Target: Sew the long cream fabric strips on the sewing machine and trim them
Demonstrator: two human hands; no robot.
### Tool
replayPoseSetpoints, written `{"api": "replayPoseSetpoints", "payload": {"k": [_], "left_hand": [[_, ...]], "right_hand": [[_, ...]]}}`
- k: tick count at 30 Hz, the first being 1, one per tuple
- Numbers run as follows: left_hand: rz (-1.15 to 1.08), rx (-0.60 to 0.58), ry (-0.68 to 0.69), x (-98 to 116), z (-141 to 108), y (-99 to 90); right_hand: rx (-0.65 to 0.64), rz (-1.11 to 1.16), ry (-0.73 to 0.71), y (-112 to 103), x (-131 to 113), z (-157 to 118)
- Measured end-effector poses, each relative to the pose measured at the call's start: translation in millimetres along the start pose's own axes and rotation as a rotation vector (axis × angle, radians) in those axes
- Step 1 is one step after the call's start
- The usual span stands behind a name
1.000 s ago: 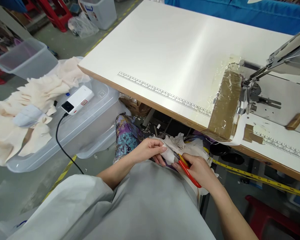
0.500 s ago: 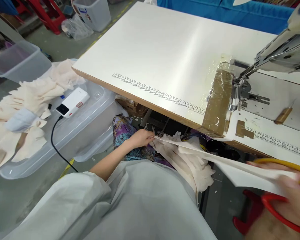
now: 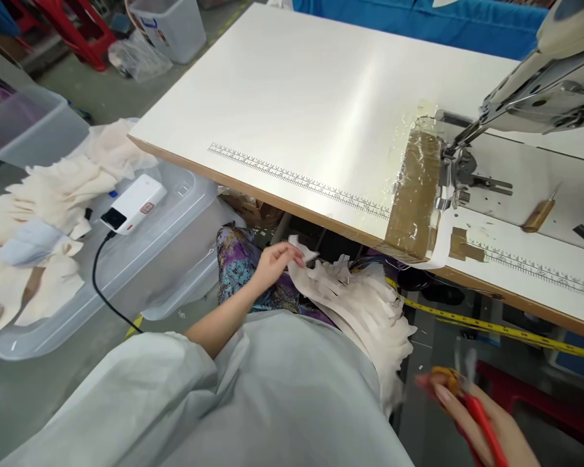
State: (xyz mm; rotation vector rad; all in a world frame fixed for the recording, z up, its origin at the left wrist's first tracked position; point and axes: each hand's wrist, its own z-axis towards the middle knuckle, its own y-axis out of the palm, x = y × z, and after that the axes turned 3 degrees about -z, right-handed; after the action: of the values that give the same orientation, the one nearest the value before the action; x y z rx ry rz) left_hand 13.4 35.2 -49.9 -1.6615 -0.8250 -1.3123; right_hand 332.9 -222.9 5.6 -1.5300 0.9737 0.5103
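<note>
My left hand [image 3: 271,264] pinches the end of a cream fabric strip [image 3: 304,279] over my lap. The rest of that cream fabric lies gathered in ruffled folds across my lap, hanging down at the right. At the lower right, apart from the fabric, my right hand [image 3: 496,415] grips scissors [image 3: 484,425] with a red handle and a yellow-orange part. Motion blurs the scissors, and their blades point up.
A white sewing table [image 3: 282,84] with printed rulers stands in front. Its sewing machine [image 3: 555,97] and a wooden-handled awl [image 3: 539,215] are at the right. A yellow tape measure [image 3: 496,329] hangs below the edge. At left, cream fabric pieces [image 3: 53,194] and a white device [image 3: 133,204] lie on a plastic bin.
The strip stretched between both hands has left my right hand and now lies on my lap. My right hand has moved left with the scissors. The tape measure has come into view.
</note>
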Motion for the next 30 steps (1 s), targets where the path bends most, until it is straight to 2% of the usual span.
{"api": "replayPoseSetpoints", "payload": {"k": [3, 5, 7, 9, 11, 12, 16, 19, 22, 25, 27, 30], "left_hand": [[-0.161, -0.241, 0.234, 37.6, -19.9, 17.3], [-0.227, -0.368, 0.425, 55.9, -28.7, 23.6], [-0.232, -0.432, 0.559, 65.8, -34.1, 25.9], [-0.224, -0.486, 0.606, 68.0, -38.0, 25.5], [-0.214, -0.490, 0.539, 65.2, -42.1, 24.4], [-0.226, -0.451, 0.469, 62.9, -44.2, 24.2], [-0.413, -0.236, 0.032, 55.4, -48.4, 28.5], [-0.485, -0.296, -0.190, 53.8, -44.2, 32.8], [-0.495, -0.356, -0.219, 53.9, -37.9, 31.2], [-0.497, -0.339, -0.234, 53.5, -33.0, 22.5], [-0.494, -0.343, -0.271, 52.6, -30.7, 15.4], [-0.517, -0.382, -0.332, 50.9, -28.1, 8.3]], "right_hand": [[0.048, 0.216, 0.050, 37.8, -23.0, 34.9], [-0.018, 0.385, -0.004, 62.0, -47.4, 61.9], [-0.047, 0.472, -0.075, 80.9, -72.3, 84.4], [-0.024, 0.463, -0.111, 92.7, -92.8, 98.9], [-0.001, 0.416, -0.125, 98.0, -106.4, 106.0], [0.006, 0.385, -0.137, 98.6, -110.7, 107.7], [0.044, 0.212, -0.235, 95.0, -118.3, 110.5], [0.023, 0.140, -0.315, 92.0, -121.0, 112.5], [-0.017, 0.098, -0.344, 87.0, -121.7, 113.3], [-0.083, 0.044, -0.311, 73.4, -116.2, 111.7], [-0.224, -0.016, -0.250, 60.5, -109.2, 110.4], [-0.512, -0.106, -0.143, 44.6, -98.6, 111.3]]}}
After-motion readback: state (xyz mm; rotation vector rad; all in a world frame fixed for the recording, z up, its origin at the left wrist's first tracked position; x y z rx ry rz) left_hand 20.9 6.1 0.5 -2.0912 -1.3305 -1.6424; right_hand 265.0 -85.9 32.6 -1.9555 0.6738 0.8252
